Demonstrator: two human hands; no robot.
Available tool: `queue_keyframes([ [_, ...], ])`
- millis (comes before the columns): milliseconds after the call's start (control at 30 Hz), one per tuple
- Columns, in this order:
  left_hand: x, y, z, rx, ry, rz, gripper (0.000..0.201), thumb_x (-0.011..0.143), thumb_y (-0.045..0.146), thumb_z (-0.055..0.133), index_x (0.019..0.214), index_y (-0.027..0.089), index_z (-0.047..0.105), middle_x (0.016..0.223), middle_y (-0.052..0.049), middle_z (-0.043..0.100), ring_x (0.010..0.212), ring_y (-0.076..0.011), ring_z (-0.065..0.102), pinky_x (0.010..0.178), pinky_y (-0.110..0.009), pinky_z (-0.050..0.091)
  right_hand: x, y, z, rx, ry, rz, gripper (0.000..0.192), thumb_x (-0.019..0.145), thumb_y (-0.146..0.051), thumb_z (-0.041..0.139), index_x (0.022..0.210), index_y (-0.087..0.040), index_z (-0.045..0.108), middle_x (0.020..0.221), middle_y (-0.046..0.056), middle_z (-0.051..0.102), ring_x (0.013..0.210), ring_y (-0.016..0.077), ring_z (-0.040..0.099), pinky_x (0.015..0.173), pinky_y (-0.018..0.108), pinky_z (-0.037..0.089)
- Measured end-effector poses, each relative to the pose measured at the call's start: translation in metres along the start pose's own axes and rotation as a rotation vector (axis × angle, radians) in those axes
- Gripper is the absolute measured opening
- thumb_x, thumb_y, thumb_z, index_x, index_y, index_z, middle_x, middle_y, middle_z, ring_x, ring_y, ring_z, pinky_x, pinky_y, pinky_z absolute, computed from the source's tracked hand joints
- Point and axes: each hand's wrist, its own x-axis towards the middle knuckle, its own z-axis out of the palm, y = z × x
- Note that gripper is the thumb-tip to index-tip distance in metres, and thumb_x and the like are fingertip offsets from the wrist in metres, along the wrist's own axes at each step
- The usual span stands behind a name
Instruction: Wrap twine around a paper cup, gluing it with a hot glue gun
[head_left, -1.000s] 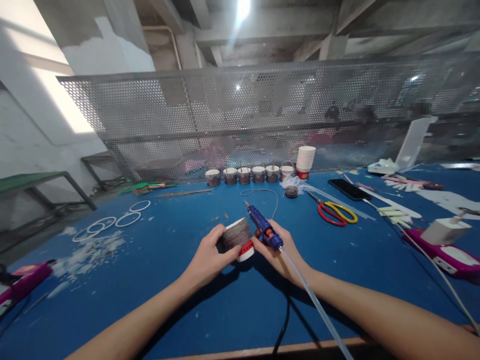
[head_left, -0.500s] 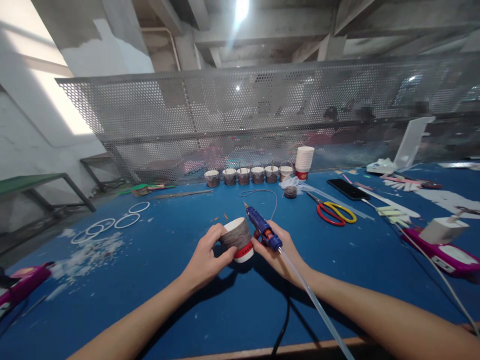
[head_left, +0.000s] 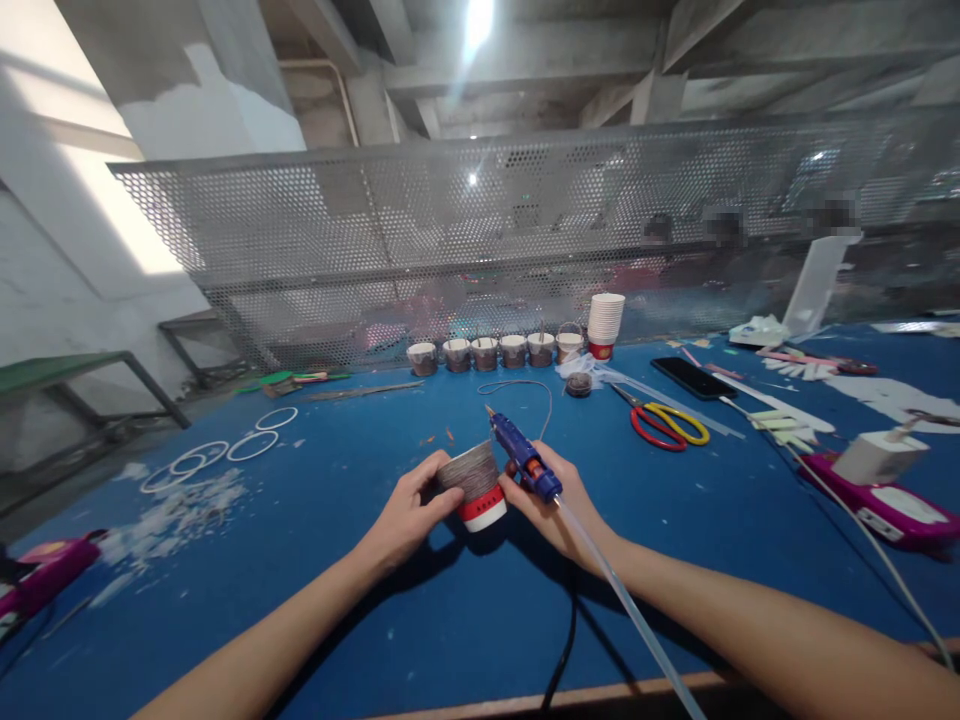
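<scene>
Cup (head_left: 472, 482) sits between my hands: left hand (head_left: 405, 515) grips its side, right hand (head_left: 551, 505) clasps glue gun (head_left: 521, 460).

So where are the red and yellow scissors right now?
In the head view, the scissors lie on the blue table, right of centre, beyond the right hand and just before the black phone.

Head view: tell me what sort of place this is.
Probably a craft workshop or small assembly line. A blue worktable holds a row of wrapped cups, scissors and scraps, and the right hand holds a glue gun beside a cup in the left hand.
</scene>
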Motion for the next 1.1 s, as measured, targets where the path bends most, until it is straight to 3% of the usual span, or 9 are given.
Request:
queue_keyframes([
  [333,0.002,-0.020,-0.004,-0.224,0.008,-0.028,0.027,0.073,0.046,0.060,0.078,0.019,0.063,0.080,-0.006,0.061,0.082,-0.0225,0.058,0.080,-0.040,0.049,0.006,-0.006,-0.003,0.085,0.093,0.109,0.015,0.078,-0.033,0.060,0.077,-0.020,0.054,0.071,-0.001,0.058,0.062,0.0139,0.052,0.062,0.027,0.045],
  [500,0.003,-0.023,-0.007,-0.189,0.039,0.027,0.027,0.076,0.041,0.057,0.086,0.018,0.067,0.089,-0.007,0.064,0.090,-0.0245,0.058,0.087,-0.040,0.047,0.004,-0.005,-0.004,0.114,0.069,0.140,0.021,0.080,-0.038,0.062,0.082,-0.018,0.056,0.074,0.000,0.059,0.064,0.0144,0.053,0.066,0.028,0.046],
  [733,0.002,-0.004,-0.004,0.031,0.010,0.072,0.020,0.079,0.031,0.052,0.084,0.020,0.067,0.088,-0.004,0.066,0.087,-0.0208,0.059,0.083,-0.033,0.047,0.004,0.000,-0.003,0.025,0.038,0.029,0.021,0.080,-0.034,0.061,0.091,-0.018,0.055,0.078,0.001,0.061,0.068,0.0153,0.056,0.068,0.029,0.047],
  [900,0.004,-0.003,0.006,-0.058,0.050,-0.077,0.035,0.078,0.032,0.052,0.112,0.020,0.056,0.084,-0.002,0.065,0.068,-0.0160,0.060,0.060,-0.028,0.048,0.004,0.011,-0.001,-0.106,0.062,-0.118,0.014,0.082,-0.027,0.057,0.091,-0.019,0.051,0.079,0.001,0.057,0.067,0.0144,0.053,0.065,0.027,0.045],
  [1100,0.005,-0.010,0.010,0.008,0.093,0.027,0.031,0.070,0.026,0.060,0.100,0.017,0.057,0.085,-0.003,0.064,0.076,-0.0170,0.060,0.073,-0.032,0.049,0.003,0.015,0.002,-0.151,-0.030,-0.294,0.012,0.083,-0.017,0.053,0.095,-0.019,0.052,0.088,0.005,0.058,0.076,0.0168,0.057,0.070,0.029,0.047],
])
